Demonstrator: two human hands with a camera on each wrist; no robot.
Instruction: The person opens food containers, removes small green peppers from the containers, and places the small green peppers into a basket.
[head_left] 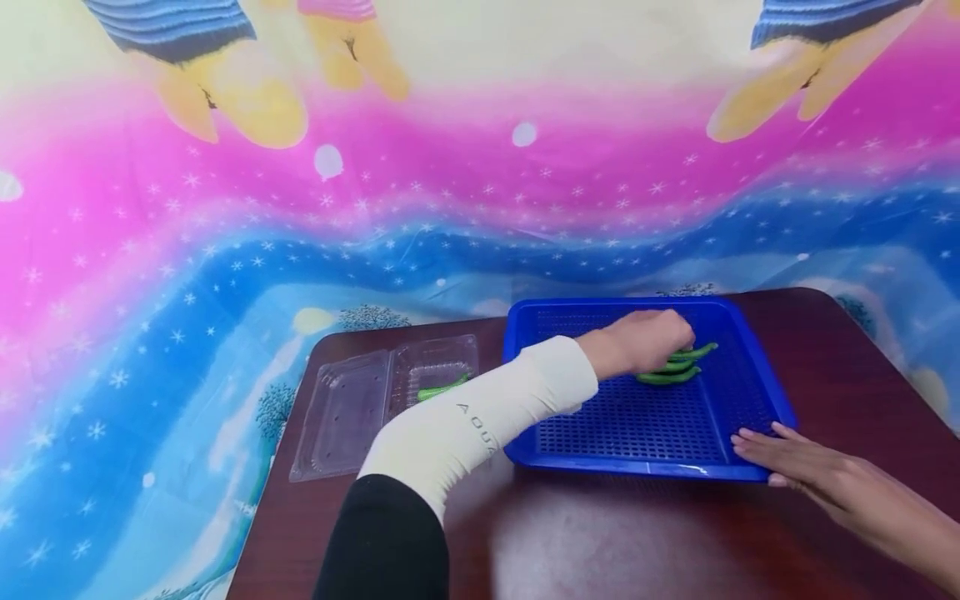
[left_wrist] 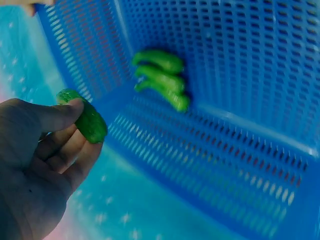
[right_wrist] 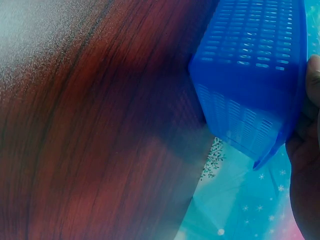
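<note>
In the left wrist view, a green pepper (left_wrist: pixel 92 124) is pinched between the thumb and fingers of my left hand (head_left: pixel 651 342). That hand reaches over the far right part of a blue perforated plastic basket (head_left: pixel 645 468). Several more green peppers (head_left: pixel 666 378) lie side by side on the basket's floor, partly hidden by the hand in the head view. My right hand (head_left: pixel 828 473) rests on the basket's near right corner, its fingers stretched over the rim.
Left of the basket, a clear plastic clamshell box (head_left: pixel 341 417) lies with its lid folded back. A green pepper (head_left: pixel 442 389) shows inside it, partly behind my left sleeve (head_left: pixel 480 417). All stand on a dark red-brown wooden table (head_left: pixel 585 542), with a patterned cloth (head_left: pixel 450 183) behind.
</note>
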